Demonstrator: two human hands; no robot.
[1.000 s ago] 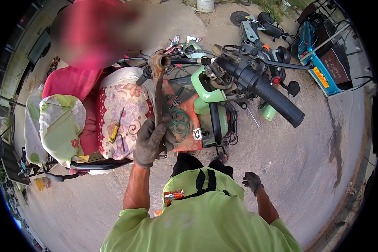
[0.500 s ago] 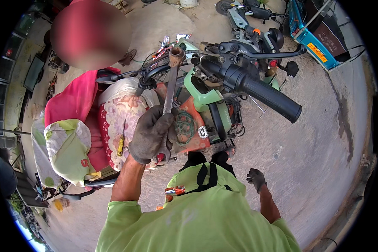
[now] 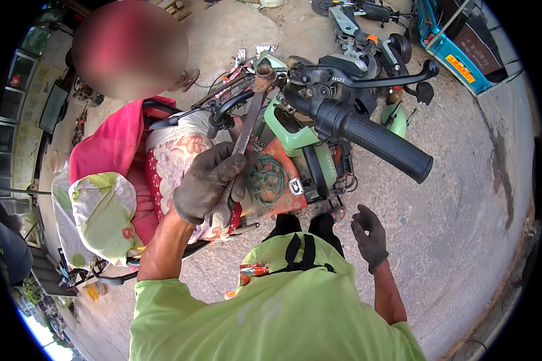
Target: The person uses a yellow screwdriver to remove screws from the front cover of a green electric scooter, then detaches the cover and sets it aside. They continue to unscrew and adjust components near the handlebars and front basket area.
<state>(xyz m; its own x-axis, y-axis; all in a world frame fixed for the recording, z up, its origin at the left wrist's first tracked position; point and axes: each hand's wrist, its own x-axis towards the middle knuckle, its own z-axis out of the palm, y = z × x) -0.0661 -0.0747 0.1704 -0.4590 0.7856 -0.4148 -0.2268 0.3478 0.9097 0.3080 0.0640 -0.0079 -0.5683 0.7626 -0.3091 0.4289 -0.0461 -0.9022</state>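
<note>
My left hand (image 3: 205, 183), in a dark grey work glove, is closed around the shaft of a long steel wrench (image 3: 249, 123). The wrench slants up and to the right, and its rusty, ring-like head (image 3: 264, 75) is uppermost. That head appears beside the handlebar of a light green electric scooter (image 3: 295, 133); whether they touch I cannot tell. My right hand (image 3: 370, 237), also gloved, hangs apart from everything with its fingers loosely extended and nothing in them. Nearest above it is the scooter's black handlebar grip (image 3: 391, 144).
Green cord (image 3: 265, 179) lies coiled on the scooter's orange-red floorboard. To the left stands another vehicle draped with a pink cloth (image 3: 105, 144) and a floral cover (image 3: 183, 157). A person in red (image 3: 126, 36) is at the upper left. Upper right are another scooter (image 3: 349, 27) and a blue vehicle (image 3: 451, 54).
My left hand has shifted slightly left and down, and the wrench leans further right. My right hand has come up and forward, its fingers now more extended.
</note>
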